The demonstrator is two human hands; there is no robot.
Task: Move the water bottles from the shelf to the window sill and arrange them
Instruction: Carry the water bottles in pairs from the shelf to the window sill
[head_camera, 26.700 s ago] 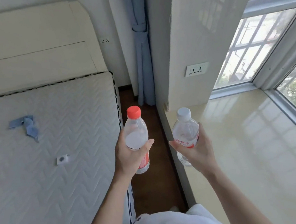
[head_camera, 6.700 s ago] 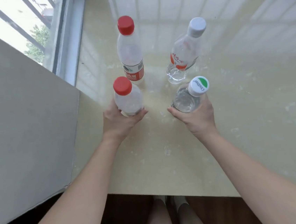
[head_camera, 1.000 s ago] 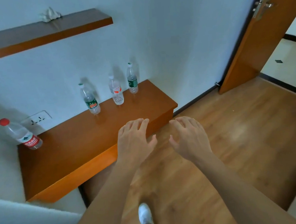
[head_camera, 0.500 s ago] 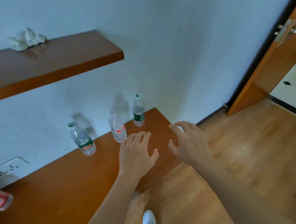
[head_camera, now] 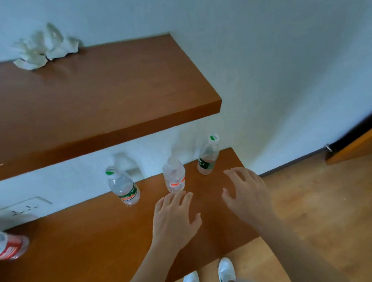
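Four bottles: all stand on the lower shelf (head_camera: pixel 77 255), and you hold none of them.
Left hand (head_camera: pixel 174 220): released, fingers spread and empty, above the shelf, its fingertips just short of the orange-banded bottle (head_camera: pixel 174 176).
Right hand (head_camera: pixel 248 196): also loose and empty, fingers splayed over the shelf's right end, with the green-labelled bottle (head_camera: pixel 208 157) near it, back by the wall.
Green-capped bottle (head_camera: pixel 123 186): left of the orange-banded one, close to the wall and apart from both your hands.
Red-labelled bottle (head_camera: pixel 5 247): far off at the left border, partly cut off, and I cannot tell whether it is upright.
Edges: the shelf's right end lies just beyond your right hand, and the front edge passes under your forearms.
Overhang: the upper shelf (head_camera: pixel 84 101) juts from the wall above the bottles.
Open room: the wooden floor (head_camera: pixel 325 206) spreads out to your right, past the shelf end.
Surface: smooth brown wood with a faint sheen.
Room: a white wall, a socket plate (head_camera: pixel 20 210) low on the left, crumpled white paper (head_camera: pixel 44 46) on the upper shelf, a door (head_camera: pixel 364 140) at the right border, and your white shoes (head_camera: pixel 226 272) below.
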